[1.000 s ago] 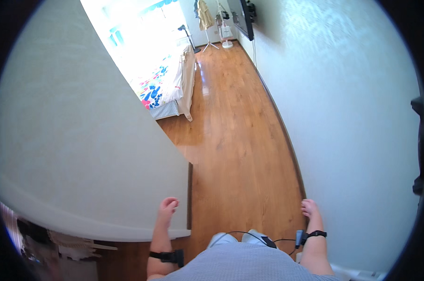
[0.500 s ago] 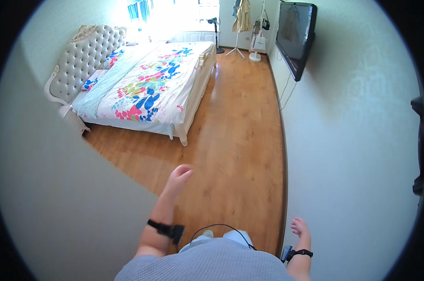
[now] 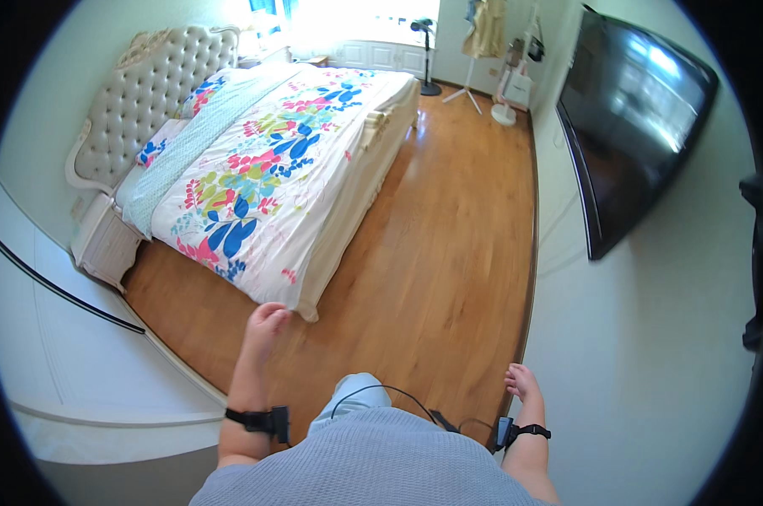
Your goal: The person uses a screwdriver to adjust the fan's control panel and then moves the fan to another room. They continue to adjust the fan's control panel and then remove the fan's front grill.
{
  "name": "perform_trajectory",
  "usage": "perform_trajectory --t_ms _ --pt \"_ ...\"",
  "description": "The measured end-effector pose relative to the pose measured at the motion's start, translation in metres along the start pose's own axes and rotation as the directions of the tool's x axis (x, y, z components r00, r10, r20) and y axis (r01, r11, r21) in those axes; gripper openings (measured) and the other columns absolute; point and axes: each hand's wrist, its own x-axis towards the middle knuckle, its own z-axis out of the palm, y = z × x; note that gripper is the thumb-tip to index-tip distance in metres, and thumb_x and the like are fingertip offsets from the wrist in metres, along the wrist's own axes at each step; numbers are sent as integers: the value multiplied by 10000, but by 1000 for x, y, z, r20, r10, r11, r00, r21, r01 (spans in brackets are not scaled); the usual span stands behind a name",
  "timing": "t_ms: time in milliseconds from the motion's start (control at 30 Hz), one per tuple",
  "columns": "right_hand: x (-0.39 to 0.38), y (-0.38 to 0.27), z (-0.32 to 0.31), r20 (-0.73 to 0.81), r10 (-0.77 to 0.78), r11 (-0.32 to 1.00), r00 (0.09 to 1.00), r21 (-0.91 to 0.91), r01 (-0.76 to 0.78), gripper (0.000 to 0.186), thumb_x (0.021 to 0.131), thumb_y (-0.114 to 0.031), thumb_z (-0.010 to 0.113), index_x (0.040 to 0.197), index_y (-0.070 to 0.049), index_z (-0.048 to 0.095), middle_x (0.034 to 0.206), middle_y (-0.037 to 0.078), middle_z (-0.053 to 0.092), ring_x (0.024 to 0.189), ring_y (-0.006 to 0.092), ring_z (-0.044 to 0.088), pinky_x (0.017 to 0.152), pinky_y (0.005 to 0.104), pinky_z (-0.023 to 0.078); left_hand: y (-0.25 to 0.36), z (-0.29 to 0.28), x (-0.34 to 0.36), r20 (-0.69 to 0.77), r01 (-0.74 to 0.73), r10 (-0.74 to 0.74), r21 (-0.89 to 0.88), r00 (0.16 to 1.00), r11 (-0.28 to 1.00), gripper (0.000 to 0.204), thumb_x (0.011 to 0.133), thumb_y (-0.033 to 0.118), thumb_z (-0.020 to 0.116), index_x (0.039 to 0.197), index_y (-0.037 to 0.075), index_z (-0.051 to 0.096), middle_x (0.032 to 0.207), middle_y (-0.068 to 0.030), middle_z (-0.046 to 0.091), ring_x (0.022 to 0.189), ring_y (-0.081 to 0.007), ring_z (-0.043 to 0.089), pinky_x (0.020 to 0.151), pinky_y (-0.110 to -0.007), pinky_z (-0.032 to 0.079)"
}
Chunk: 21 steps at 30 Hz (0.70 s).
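My left hand [image 3: 266, 324] is held out in front of me with its fingers curled together, and nothing shows in it. Beyond it, in the same line of sight, is the foot corner of a large bed [image 3: 310, 291]; the two look apart. My right hand [image 3: 522, 382] hangs beside the right wall, empty, its fingers loosely bent and a little apart. A black strap with a small device [image 3: 268, 422] circles my left forearm, and another strapped device [image 3: 505, 432] sits on the right one.
A wooden floor aisle [image 3: 449, 228] runs between the bed and the wall-mounted television [image 3: 630, 126]. Beside the tufted headboard stands a white nightstand [image 3: 107, 242]. At the far end are a standing fan [image 3: 427, 59] and a coat rack [image 3: 470, 80]. White panels [image 3: 69, 363] lie at my left.
I have moved forward into the room, so the bed and television look nearer. White panels have come into view on the left. Both hands have swung slightly, still empty.
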Motion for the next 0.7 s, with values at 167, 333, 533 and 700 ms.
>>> perform_trajectory --t_ms 167,333,533,700 --pt "146 -204 35 41 -130 979 991 -154 135 248 859 -217 509 1089 -122 493 827 13 554 663 121 539 523 255 444 3 1 147 -378 104 -108 -31 920 994 115 827 142 518 929 117 564 789 1 603 656 -58 526 513 -185 359" --pt "240 -296 18 12 93 988 996 -124 -91 298 853 -259 531 1111 -120 483 881 25 551 706 136 553 573 279 464 34 155 375 -73 190 -183 90 980 978 214 786 221 566 979 130 553 871 16 584 783 -65 518 639 -220 382" --pt "349 -369 -40 -121 231 955 966 218 -201 270 837 -259 519 1069 -122 500 822 19 535 682 149 538 555 301 443 138 402 609 426 13 16 -64 905 998 148 825 133 547 956 65 553 816 6 579 731 -54 520 565 -173 366" --pt "526 -480 -72 -131 265 913 955 352 -205 136 835 -270 507 867 -138 499 697 10 519 579 154 509 484 291 405 160 494 758 353 -11 31 -58 935 998 169 822 159 551 970 79 553 855 9 600 767 -64 537 598 -174 373"
